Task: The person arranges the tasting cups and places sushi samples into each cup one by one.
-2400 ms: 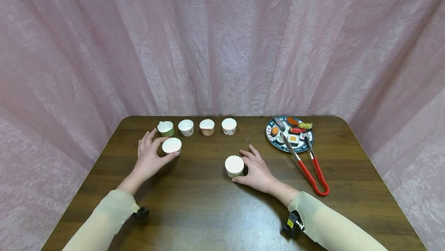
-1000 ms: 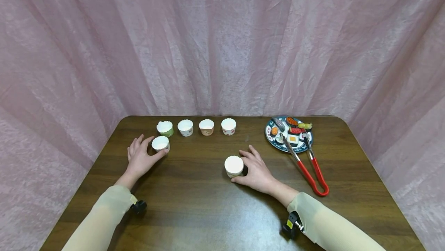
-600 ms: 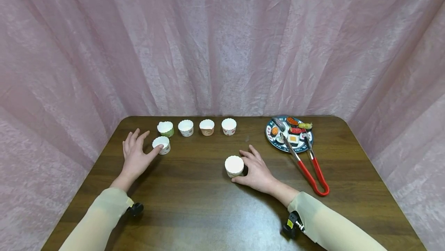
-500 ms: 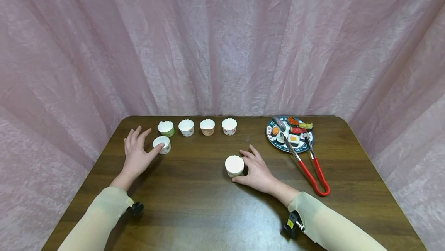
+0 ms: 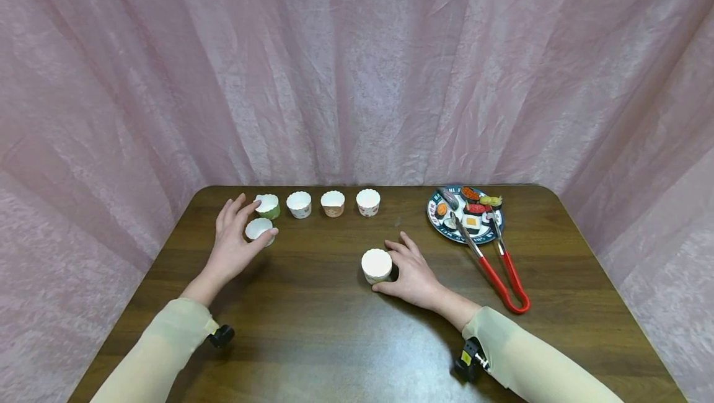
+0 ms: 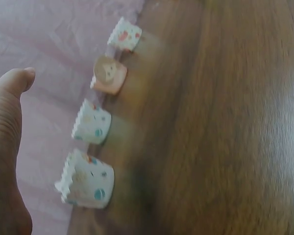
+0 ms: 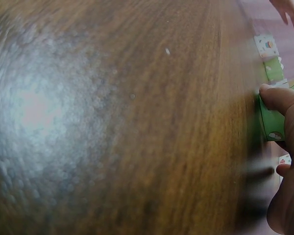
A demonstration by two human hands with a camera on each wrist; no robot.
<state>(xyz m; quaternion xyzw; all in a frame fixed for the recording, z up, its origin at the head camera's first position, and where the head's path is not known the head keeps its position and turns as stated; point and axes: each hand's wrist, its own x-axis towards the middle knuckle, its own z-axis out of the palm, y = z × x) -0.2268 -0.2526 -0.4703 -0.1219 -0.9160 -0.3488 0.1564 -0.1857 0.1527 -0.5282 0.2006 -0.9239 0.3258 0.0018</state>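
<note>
My left hand hovers with thumb and fingers spread around a white patterned paper baking cup, the thumb passing in front of its rim. In the left wrist view the thumb stands apart from the nearest cup. My right hand pinches another baking cup between thumb and fingers at mid-table; in the right wrist view this cup has a green side. Whether it is one cup or a nested stack I cannot tell.
Along the back edge stand a green cup, a white one, a brown one and a red-patterned one. At right, red-handled tongs lean across a blue-rimmed plate of sushi pieces. A pink curtain hangs behind.
My left hand carried the patterned cup leftward, set it before the green cup and let go. It drew back left, then came rightward over the cup. The right hand stayed still.
</note>
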